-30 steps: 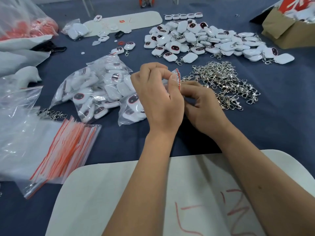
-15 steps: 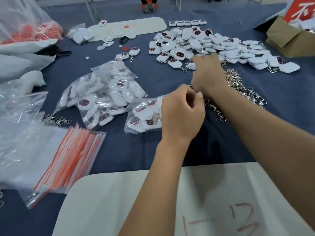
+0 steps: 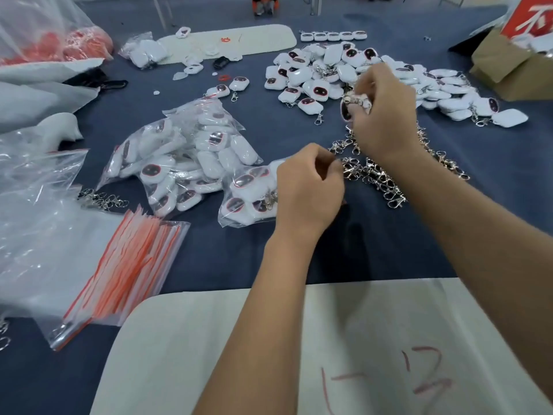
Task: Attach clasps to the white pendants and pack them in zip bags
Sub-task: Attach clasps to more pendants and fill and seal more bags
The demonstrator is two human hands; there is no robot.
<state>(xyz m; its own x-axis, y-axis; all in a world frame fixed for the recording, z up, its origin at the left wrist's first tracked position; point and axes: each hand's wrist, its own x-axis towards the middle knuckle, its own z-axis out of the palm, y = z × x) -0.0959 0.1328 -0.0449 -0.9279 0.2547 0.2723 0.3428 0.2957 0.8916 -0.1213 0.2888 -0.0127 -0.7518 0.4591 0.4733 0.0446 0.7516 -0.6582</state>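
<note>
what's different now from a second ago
Both hands let go of the small zip bag, which now lies on the cloth. The right hand reached out and now holds a pendant in its grip. The left hand dropped beside the clasps. The piles stayed put.

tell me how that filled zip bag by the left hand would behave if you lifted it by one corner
The bag would probably sag and swing: its film looks thin and crinkled. The pendants inside lie loose, so they would likely slide to the low end. The glossy film may be slippery to pinch.
</note>
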